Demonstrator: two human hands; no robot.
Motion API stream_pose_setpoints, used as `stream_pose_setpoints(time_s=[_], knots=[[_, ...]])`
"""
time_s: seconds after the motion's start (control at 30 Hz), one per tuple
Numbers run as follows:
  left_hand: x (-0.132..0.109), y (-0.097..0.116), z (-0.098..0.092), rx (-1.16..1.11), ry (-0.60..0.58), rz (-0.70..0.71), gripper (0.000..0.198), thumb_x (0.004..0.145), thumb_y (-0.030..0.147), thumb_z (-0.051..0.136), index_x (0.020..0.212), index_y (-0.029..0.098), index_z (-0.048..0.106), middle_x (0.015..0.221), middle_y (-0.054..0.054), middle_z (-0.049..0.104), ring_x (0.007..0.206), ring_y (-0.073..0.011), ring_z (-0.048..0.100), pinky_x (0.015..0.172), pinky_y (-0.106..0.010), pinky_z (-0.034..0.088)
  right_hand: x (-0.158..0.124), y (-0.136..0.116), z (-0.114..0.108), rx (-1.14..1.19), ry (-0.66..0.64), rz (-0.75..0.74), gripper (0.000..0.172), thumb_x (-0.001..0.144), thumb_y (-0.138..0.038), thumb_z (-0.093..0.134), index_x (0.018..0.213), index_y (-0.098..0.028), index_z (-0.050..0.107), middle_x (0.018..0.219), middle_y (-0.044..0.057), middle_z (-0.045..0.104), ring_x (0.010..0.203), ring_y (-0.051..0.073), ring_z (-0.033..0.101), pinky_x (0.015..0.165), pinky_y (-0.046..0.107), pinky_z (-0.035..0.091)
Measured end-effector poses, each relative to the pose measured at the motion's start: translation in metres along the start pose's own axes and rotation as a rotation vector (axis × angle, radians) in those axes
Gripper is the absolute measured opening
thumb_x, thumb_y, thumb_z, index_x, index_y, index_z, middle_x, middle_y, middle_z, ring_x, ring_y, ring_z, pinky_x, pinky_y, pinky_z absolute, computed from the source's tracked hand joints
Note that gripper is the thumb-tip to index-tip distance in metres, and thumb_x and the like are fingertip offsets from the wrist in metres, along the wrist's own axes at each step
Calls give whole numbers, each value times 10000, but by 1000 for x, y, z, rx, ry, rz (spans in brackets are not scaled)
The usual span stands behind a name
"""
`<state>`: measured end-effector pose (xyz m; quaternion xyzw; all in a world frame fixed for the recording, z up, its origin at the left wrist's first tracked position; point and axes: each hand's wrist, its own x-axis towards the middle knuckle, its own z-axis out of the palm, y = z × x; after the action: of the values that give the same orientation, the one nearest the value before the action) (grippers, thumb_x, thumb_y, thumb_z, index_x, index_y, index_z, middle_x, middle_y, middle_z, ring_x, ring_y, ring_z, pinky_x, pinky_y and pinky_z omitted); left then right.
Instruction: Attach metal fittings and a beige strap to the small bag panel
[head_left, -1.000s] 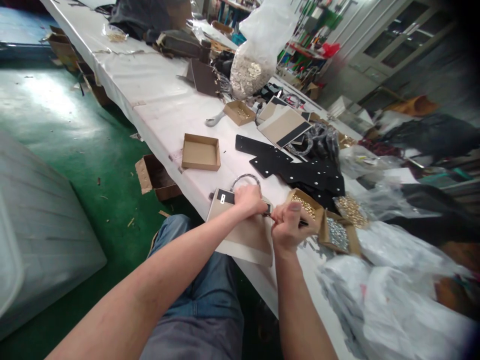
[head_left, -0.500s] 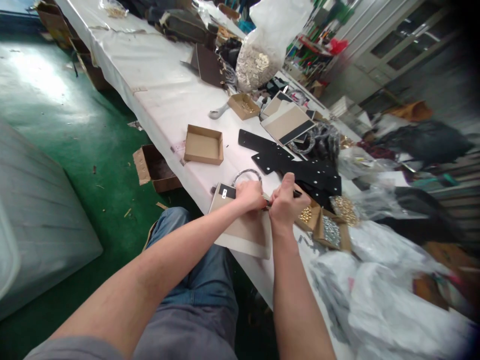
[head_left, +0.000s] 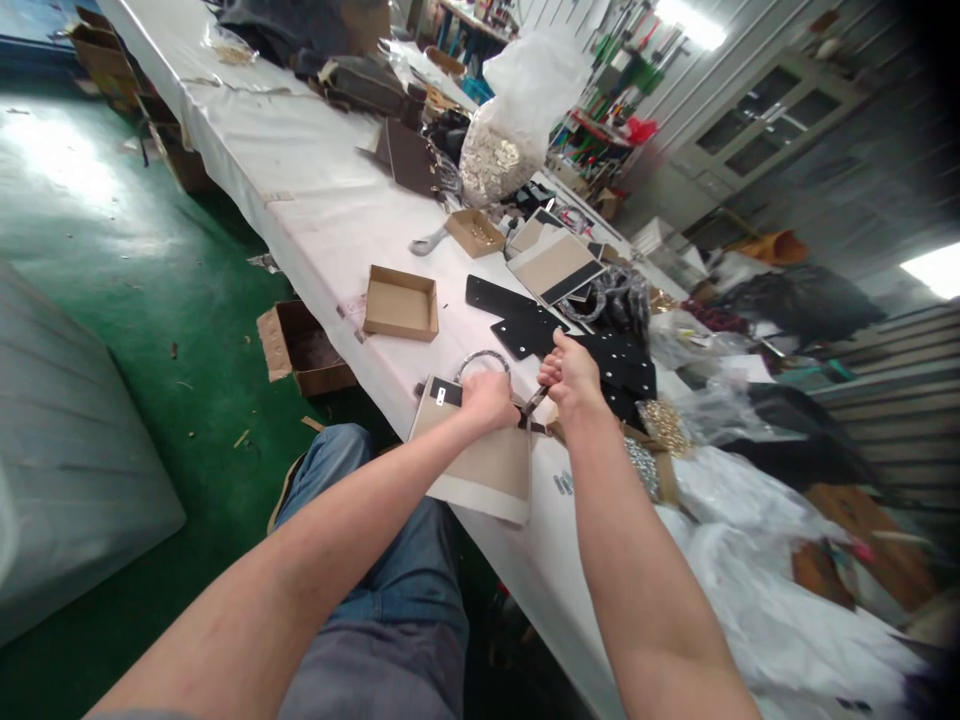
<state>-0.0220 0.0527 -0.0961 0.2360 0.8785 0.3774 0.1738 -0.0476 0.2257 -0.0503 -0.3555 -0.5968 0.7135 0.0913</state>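
Observation:
A flat beige bag [head_left: 480,470] with a black band and a small white label lies at the table's near edge. A ring-shaped handle [head_left: 484,357] rises from its top side. My left hand [head_left: 489,398] is closed over the black band beside the handle, gripping the bag. Just off the bag's right corner, my right hand [head_left: 568,378] is closed around a narrow dark strip-like piece [head_left: 535,400], which reaches down to that corner. Its exact kind is too blurred to tell. Beneath the right forearm, a small box of silvery metal pieces [head_left: 643,470] is partly hidden.
An open cardboard tray [head_left: 401,302] stands beyond the bag. Black pieces with white dots [head_left: 517,338] lie past my right hand, near gold-coloured pieces [head_left: 666,425]. Farther back are another beige bag [head_left: 555,265] and a small box [head_left: 475,232]. White plastic sheeting [head_left: 750,540] covers the right.
My right hand has lifted and turned slightly away from the bag's corner, with the dark piece now stretching between them. My left hand keeps its grip. The camera view has tilted up a little.

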Motion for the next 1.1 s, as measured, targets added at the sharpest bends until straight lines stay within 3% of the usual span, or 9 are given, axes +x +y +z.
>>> stream_pose_setpoints(time_s=[0.13, 0.2, 0.33, 0.43, 0.6, 0.67, 0.77, 0.9, 1.1], knots=[[-4, -8, 3, -13, 35, 60, 324, 789, 162, 871, 1099, 192, 784, 1231, -125, 790, 1218, -359, 721, 1061, -448, 554, 2, 8, 3, -28, -33, 9, 773, 1115, -665, 811, 726, -261, 279, 531, -111, 215, 441, 70, 138, 336, 188, 167], [-5, -11, 3, -27, 47, 86, 323, 815, 199, 896, 1113, 203, 771, 1234, -109, 788, 1241, -356, 712, 1082, -446, 545, 0, 10, -11, -136, -76, -85, 745, 1010, -703, 912, 728, -254, 387, 564, -87, 335, 461, 74, 172, 348, 202, 175], [-1, -4, 1, -34, 4, 44, 347, 825, 225, 926, 1132, 200, 766, 1177, -125, 799, 1213, -391, 735, 1075, -480, 557, -12, 12, -57, -767, -144, -397, 556, 858, -712, 949, 838, -189, 761, 779, 74, 697, 578, 158, 488, 430, 263, 313], [0, 15, -2, -33, -1, 32, 438, 867, 183, 880, 1276, 182, 724, 1202, -133, 799, 1228, -384, 741, 1079, -470, 557, -31, 14, -89, -1050, -344, -445, 579, 876, -750, 867, 867, -171, 846, 830, 108, 759, 790, 284, 676, 587, 319, 486], [-9, 35, -4, -10, 123, 107, 517, 895, 139, 884, 1353, 179, 648, 1245, -136, 786, 1187, -320, 740, 941, -373, 561, -60, 18, -124, -998, -498, -289, 698, 999, -846, 737, 1117, -175, 888, 724, 45, 666, 627, 206, 551, 555, 317, 396], [-14, 32, -1, 53, 158, 121, 469, 885, 89, 869, 1301, 174, 669, 1197, -134, 789, 1148, -322, 744, 925, -377, 553, -65, 23, -135, -976, -531, -309, 645, 962, -799, 819, 1158, -188, 891, 822, 57, 726, 707, 221, 609, 610, 319, 458], [-21, 23, 8, 92, 171, 127, 220, 986, 157, 822, 1170, 175, 704, 1176, -139, 791, 1129, -316, 747, 957, -393, 554, -68, 35, -145, -931, -551, -383, 535, 881, -683, 917, 1125, -208, 883, 1004, 73, 799, 869, 257, 684, 748, 338, 549], [-28, 23, 13, 105, 144, 197, 74, 1082, 231, 757, 1128, 183, 727, 1163, -123, 800, 1130, -292, 746, 974, -381, 550, -73, 42, -147, -799, -594, -380, 460, 854, -615, 930, 992, -191, 813, 921, 52, 753, 822, 228, 650, 718, 309, 516], [-39, 56, -21, 150, 85, 264, 113, 1076, 293, 785, 1092, 195, 731, 1099, -88, 790, 1034, -277, 728, 885, -375, 544, -96, 27, -153, -554, -677, -229, 607, 863, -700, 987, 1073, -185, 744, 815, -1, 618, 613, 125, 428, 512, 222, 299]])
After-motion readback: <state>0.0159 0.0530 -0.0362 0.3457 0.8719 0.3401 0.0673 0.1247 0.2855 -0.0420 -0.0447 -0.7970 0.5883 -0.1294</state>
